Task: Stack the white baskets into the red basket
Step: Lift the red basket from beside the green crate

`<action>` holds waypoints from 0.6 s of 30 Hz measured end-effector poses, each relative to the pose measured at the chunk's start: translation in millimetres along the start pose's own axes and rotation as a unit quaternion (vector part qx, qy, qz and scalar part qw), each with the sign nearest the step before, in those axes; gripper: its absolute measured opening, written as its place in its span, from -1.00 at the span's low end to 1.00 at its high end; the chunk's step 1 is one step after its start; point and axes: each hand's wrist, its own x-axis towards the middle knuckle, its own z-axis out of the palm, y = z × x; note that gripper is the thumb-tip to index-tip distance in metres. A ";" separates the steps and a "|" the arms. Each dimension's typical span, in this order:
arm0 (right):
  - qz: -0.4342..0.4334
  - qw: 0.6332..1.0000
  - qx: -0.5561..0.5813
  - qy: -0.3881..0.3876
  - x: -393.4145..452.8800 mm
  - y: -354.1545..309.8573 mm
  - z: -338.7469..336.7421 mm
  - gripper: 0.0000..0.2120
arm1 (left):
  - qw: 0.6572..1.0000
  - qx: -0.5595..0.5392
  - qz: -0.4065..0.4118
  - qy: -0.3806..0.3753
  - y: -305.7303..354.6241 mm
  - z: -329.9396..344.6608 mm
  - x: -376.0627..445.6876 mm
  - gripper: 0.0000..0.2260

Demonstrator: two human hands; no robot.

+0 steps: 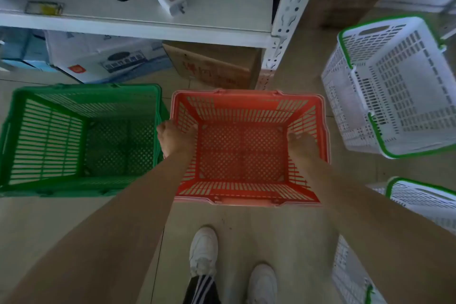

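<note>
The red basket [243,150] stands open and empty on the floor in front of me. My left hand [174,139] grips its left rim and my right hand [302,144] grips its right rim. A white basket with a green rim [392,86] lies tilted on the floor at the right. A second white basket [424,201] shows at the lower right edge, partly hidden by my right forearm. Part of another white basket [345,271] appears below that forearm.
A green basket [79,138] sits touching the red one on its left. Behind them is a white metal shelf [148,24] with cardboard boxes [212,66] underneath. My white shoes [204,252] stand on the tiled floor close behind the red basket.
</note>
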 end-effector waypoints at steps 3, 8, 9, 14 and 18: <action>-0.013 0.997 -0.009 0.077 4.9 1.0 -0.5 -0.62 | 0.999 0.027 -0.006 0.015 -3.3 2.0 6.8 -0.40; 0.021 0.982 -0.071 0.172 15.3 15.5 -2.3 -0.53 | 0.998 0.051 -0.025 0.003 -12.3 15.3 18.7 -0.44; 0.032 0.982 -0.076 0.171 18.2 19.8 -3.3 -0.50 | 0.998 0.056 -0.022 0.009 -14.1 18.3 20.2 -0.45; 0.110 0.986 -0.023 0.119 29.0 36.6 -0.1 -0.40 | 0.996 0.074 0.000 0.041 -23.9 28.8 25.6 -0.52; 0.122 0.988 0.001 0.090 33.3 51.6 7.5 -0.38 | 0.990 0.133 0.012 0.041 -24.7 33.1 31.6 -0.53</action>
